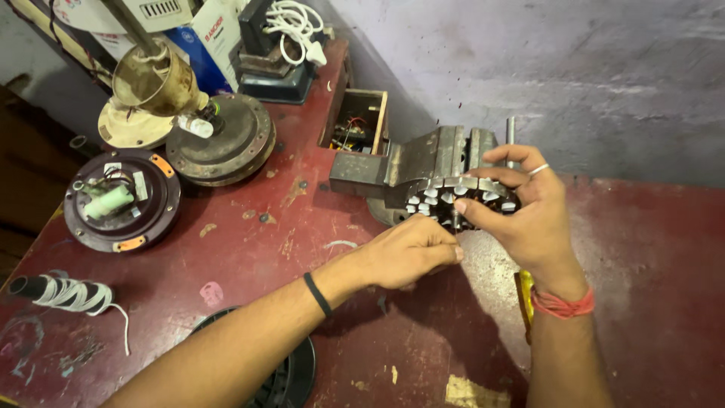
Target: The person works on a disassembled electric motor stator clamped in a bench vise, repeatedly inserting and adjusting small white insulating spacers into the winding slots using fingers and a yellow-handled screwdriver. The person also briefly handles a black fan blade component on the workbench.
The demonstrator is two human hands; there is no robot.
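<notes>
- Red workbench (pixel 649 249): worn; a bench vise (pixel 423 162) is mounted near the wall.
- Two fan motor housings (pixel 121 200) are seen at far left, well apart from the hands.
- Stator core (pixel 462 198): held just in front of the vise, gripped around its rim by the right hand (pixel 529 215).
- Left hand (pixel 411 253): fingertips pinched narrow at the stator's lower edge; what is pinched cannot be told.

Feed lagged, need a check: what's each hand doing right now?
Left hand: fingers pinched shut at the slotted stator core, on what cannot be told.
Right hand: closed around the stator core.
</notes>
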